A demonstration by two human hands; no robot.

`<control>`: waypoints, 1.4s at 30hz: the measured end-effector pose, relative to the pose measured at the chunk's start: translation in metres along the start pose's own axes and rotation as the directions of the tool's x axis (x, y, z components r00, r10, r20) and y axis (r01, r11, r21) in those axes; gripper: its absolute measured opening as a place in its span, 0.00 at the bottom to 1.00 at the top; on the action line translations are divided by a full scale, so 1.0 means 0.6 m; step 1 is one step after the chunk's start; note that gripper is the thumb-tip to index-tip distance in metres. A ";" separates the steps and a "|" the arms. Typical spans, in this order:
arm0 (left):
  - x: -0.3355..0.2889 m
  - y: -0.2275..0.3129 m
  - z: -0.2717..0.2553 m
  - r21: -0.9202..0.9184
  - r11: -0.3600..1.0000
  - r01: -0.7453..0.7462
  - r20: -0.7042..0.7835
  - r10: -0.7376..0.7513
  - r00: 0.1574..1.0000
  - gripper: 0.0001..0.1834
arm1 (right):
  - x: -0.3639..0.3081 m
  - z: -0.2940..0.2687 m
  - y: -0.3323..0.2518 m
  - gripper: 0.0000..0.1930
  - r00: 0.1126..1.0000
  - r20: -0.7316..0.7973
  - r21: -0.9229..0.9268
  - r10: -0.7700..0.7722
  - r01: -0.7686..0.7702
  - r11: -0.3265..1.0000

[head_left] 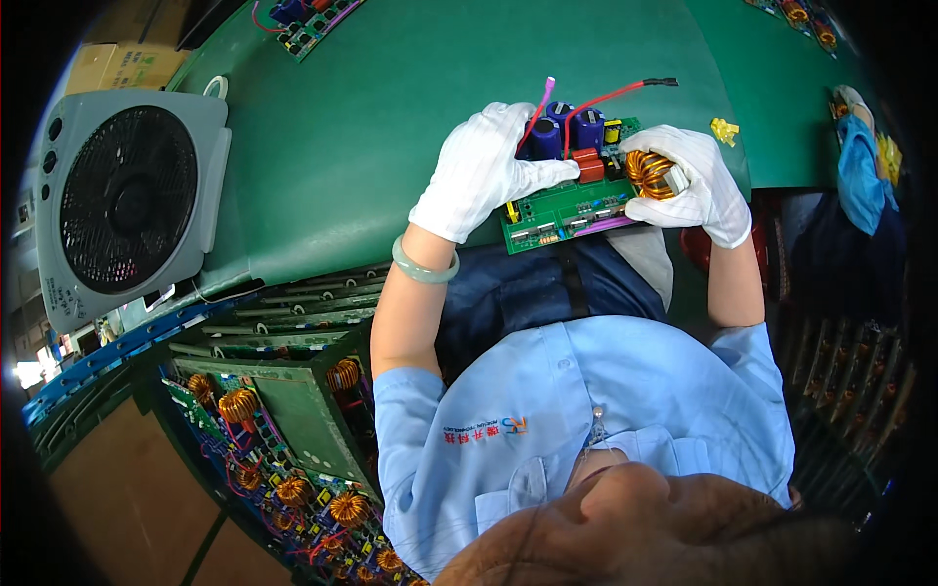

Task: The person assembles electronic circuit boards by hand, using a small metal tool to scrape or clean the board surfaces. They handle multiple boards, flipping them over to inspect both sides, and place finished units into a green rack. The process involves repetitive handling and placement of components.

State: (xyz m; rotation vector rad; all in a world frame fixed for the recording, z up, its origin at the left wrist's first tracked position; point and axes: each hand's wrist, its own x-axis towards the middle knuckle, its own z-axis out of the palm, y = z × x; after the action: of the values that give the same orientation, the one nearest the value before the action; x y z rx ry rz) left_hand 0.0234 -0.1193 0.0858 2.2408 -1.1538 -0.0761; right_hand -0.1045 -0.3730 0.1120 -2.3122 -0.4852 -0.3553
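A green circuit board [552,210] is held at the near edge of the green table, reaching out toward my lap. My left hand [484,171], in a white glove, grips its left part, with the thumb laid across toward a red block component [590,168]. At the board's right end, my gloved right hand [699,186] closes around a copper-wound ring coil [647,174]. Whether the coil is fixed to the board cannot be made out. Dark blue capacitors [545,140] stand between my hands. A red wire [611,96] and a pink-tipped wire [544,98] rise from the board.
A grey box fan [127,200] stands on the left. Below it, a rack [322,420] holds several boards with copper coils. Yellow bits [724,131] lie right of my hand. More boards [311,37] sit at the far edge. Another person's blue sleeve [860,176] shows at right.
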 end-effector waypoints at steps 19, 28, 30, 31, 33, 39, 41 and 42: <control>-0.013 -0.076 0.000 -0.601 0.744 0.292 0.322 -0.108 0.940 0.41 | 0.015 -0.015 0.005 0.28 0.988 0.088 0.058 0.128 -0.133 0.989; -0.017 -0.063 0.007 -0.472 0.860 0.193 0.191 -0.114 0.975 0.51 | 0.014 -0.014 0.011 0.29 0.985 0.095 0.066 0.143 -0.150 0.987; -0.019 -0.065 0.011 -0.479 0.859 0.181 0.177 -0.107 0.978 0.50 | 0.015 -0.015 0.010 0.29 0.982 0.108 0.069 0.155 -0.163 0.984; -0.019 -0.065 0.011 -0.479 0.858 0.183 0.180 -0.108 0.978 0.50 | 0.015 -0.014 0.009 0.29 0.982 0.109 0.069 0.153 -0.161 0.985; -0.019 -0.063 0.009 -0.480 0.857 0.189 0.187 -0.111 0.976 0.49 | 0.014 -0.013 0.011 0.29 0.985 0.101 0.062 0.139 -0.145 0.987; -0.019 -0.060 0.009 -0.481 0.851 0.213 0.191 -0.136 0.972 0.49 | 0.013 -0.012 0.012 0.29 0.989 0.085 0.059 0.122 -0.128 0.990; -0.025 -0.060 0.009 -0.526 0.829 0.187 0.152 -0.125 0.980 0.44 | 0.012 -0.010 0.012 0.28 0.989 0.074 0.065 0.124 -0.129 0.989; -0.029 -0.061 0.009 -0.547 0.819 0.173 0.129 -0.122 0.984 0.41 | 0.013 -0.010 0.011 0.28 0.989 0.073 0.071 0.128 -0.133 0.989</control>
State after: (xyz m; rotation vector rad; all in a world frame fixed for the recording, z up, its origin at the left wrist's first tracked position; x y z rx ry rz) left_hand 0.0373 -0.0929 0.0582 1.8021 -0.8518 -0.5159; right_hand -0.0953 -0.3795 0.1154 -2.2742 -0.3720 -0.1919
